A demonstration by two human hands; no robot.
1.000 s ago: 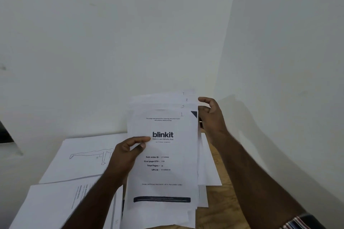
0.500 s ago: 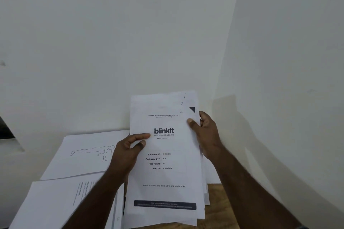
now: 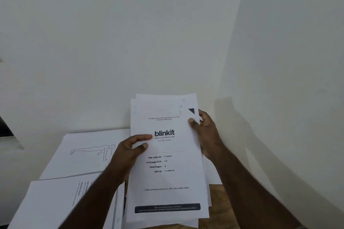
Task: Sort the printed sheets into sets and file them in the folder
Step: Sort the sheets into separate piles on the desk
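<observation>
I hold a stack of printed sheets (image 3: pixel 167 178) upright in front of me, its top page printed with "blinkit" and order details. My left hand (image 3: pixel 130 152) grips the stack's left edge, thumb on the front page. My right hand (image 3: pixel 204 134) pinches the right edge near the top, thumb on the front and fingers behind. Handwritten numbers show at the staggered top right corners. No folder can be made out.
A sheet with a line drawing of a plank pose (image 3: pixel 87 152) lies on the left of the wooden table (image 3: pixel 217 202). A pile of text pages (image 3: pixel 61 204) sits at the near left. White walls meet in a corner close behind and to the right.
My right hand came down from the stack's top right corner to its right edge, thumb now on the front. The fanned sheets have drawn closer together. My left hand kept its grip.
</observation>
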